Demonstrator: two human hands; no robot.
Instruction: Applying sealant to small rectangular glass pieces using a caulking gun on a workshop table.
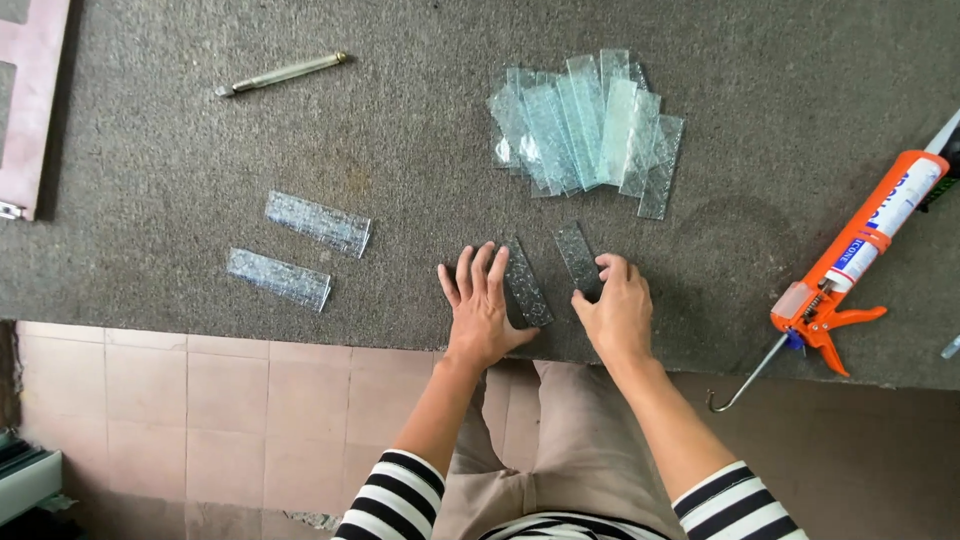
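View from above of a grey, carpet-like desk (200, 160), its near edge running across the middle of the scene. Two bare hands rest close to that near edge, about midway along it. The left hand (482, 305) lies flat, fingers spread, its grip open and holding nothing; its fingertips touch the left side of a narrow textured glass strip (526, 283). The right hand (618, 308) has curled fingers, its grip pinching the near end of a second glass strip (578, 258), which lies just right of the first.

Behind the hands, toward the far edge, sits a loose pile of glass strips (585, 125). To the left lie two separate glass strips (298, 250), side by side. Near the far left corner lies a slim metal glass cutter (282, 73). At the right edge lies an orange caulking gun (840, 290) holding a white tube with an orange and blue label. Striped sleeves and pinkish floor tiles show below.
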